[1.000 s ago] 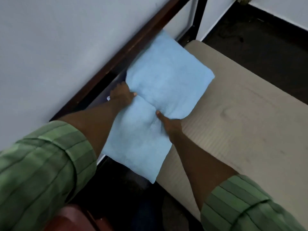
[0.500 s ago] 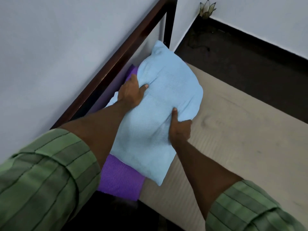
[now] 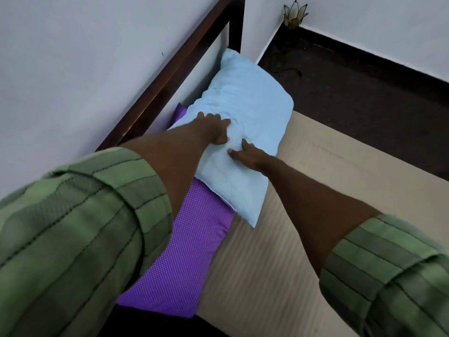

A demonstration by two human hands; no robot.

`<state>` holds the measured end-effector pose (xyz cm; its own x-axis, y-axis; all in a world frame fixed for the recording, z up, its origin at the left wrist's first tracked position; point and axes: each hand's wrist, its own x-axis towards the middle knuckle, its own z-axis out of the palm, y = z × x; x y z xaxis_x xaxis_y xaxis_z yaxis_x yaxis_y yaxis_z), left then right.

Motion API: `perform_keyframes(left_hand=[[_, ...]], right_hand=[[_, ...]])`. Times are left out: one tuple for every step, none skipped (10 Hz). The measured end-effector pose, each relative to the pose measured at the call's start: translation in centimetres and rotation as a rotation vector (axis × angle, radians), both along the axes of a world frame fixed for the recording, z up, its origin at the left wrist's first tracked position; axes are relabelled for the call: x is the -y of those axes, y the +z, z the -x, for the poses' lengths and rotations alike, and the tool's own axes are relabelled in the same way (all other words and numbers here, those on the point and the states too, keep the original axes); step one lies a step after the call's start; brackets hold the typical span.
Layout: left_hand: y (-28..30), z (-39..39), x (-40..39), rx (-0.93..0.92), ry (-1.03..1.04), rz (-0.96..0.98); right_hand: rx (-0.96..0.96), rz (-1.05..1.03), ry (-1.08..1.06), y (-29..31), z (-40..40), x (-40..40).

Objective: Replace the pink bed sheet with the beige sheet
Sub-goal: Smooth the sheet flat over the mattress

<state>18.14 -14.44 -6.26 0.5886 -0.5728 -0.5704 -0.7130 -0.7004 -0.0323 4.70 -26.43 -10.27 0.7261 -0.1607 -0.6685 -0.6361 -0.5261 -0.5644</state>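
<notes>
Both hands rest on a soft light-blue pillow with a finely dimpled woven cover near the centre of the frame. The left hand lies palm-down on it with fingers spread loosely and slightly curled, their tips pressing into the cloth and raising small wrinkles; it grips nothing. The right hand, just below and to the right, is also open: its thumb and forefinger are extended apart and laid flat on the cover, and the other fingers are hidden behind the hand. Both forearms come out of rolled-up green striped sleeves filling the lower corners.

The blue pillow is plump and rectangular, lying diagonally with its far corner against the dark brown wooden bed frame at the upper middle. Its lower half overlaps a flatter purple pillow with tiny white dots, which runs toward the bottom centre along the frame side. Both lie on the beige sheet with a faint ribbed weave, spread smooth over the mattress across the right and lower middle of the frame. A pale wall fills the upper left; dark floor shows at the upper right.
</notes>
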Motion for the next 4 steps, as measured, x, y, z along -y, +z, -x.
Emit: perform_keyframes(left_hand=[[0.9,0.7,0.2,0.078,-0.019,0.027],[2.8,1.4,0.2,0.087,-0.018,0.042],[4.8,3.0,0.1,0.110,-0.042,0.070],[8.0,5.1,0.1,0.136,-0.017,0.104]], right_hand=[[0.047,0.079,-0.006,0.2,0.6,-0.1],[0.092,0.151,0.007,1.2,1.3,0.1],[0.133,0.224,0.040,2.2,2.1,0.3],[0.202,0.269,0.105,4.5,2.8,0.2]])
